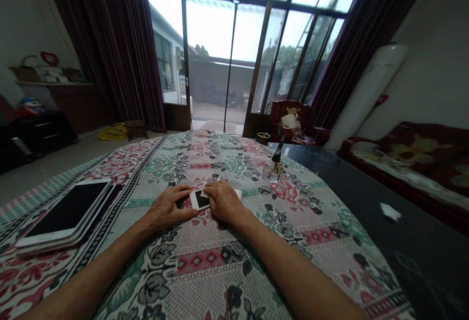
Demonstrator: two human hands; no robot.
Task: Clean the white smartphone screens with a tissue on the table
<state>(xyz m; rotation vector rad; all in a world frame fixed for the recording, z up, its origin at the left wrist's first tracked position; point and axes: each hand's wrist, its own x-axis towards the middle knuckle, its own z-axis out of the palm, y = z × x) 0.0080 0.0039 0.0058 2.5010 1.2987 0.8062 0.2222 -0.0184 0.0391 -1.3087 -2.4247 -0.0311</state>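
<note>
A white phone (200,200) with a dark screen lies on the patterned tablecloth (205,261). My left hand (170,207) rests at its left end, thumb and fingers apart on either side of the edge, holding nothing. Over the phone's right part is my right hand (223,202), its fingers closed on a small whitish cloth or tissue (205,194) pressed to the screen. The phone's right end is mostly hidden beneath that hand.
Several tablets (69,212) are stacked at the left. A glass jar (273,171) with a black brush-like top stands beyond my right hand. A white scrap (390,212) lies on the dark surface (359,198) at the right.
</note>
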